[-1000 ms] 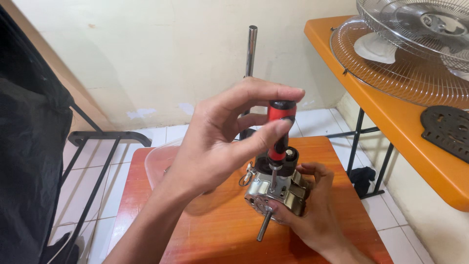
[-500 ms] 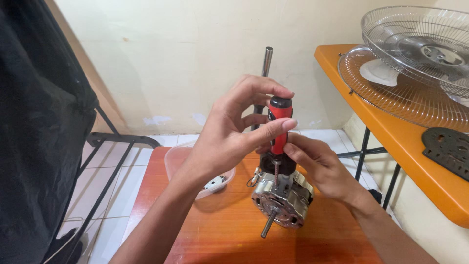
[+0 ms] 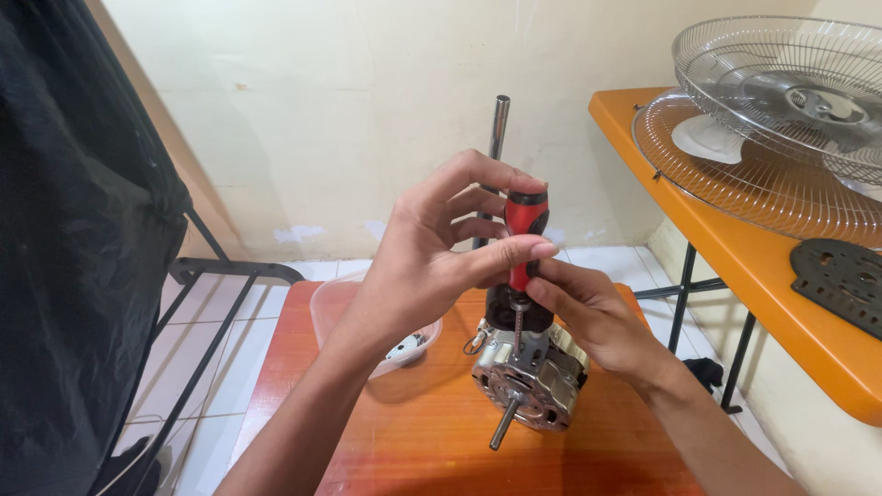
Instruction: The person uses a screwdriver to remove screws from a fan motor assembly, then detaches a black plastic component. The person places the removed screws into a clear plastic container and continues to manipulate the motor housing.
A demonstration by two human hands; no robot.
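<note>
Head view showed the left hand (image 3: pixel 423 266) with its fingers clamped round the red-and-black handle of a screwdriver (image 3: pixel 524 234), held upright with its tip down on a fan motor (image 3: pixel 528 372). The right hand (image 3: pixel 597 317) steadied the motor, fingers closed against its black top just beside the screwdriver shaft. The motor sat on a small orange-brown desk (image 3: pixel 413 441), its shaft pointing toward the camera. Near it lay a clear plastic container (image 3: pixel 335 308), and 2 wire fan guards (image 3: pixel 772 119) rested on an orange desk (image 3: pixel 735 248) well apart on the right
</note>
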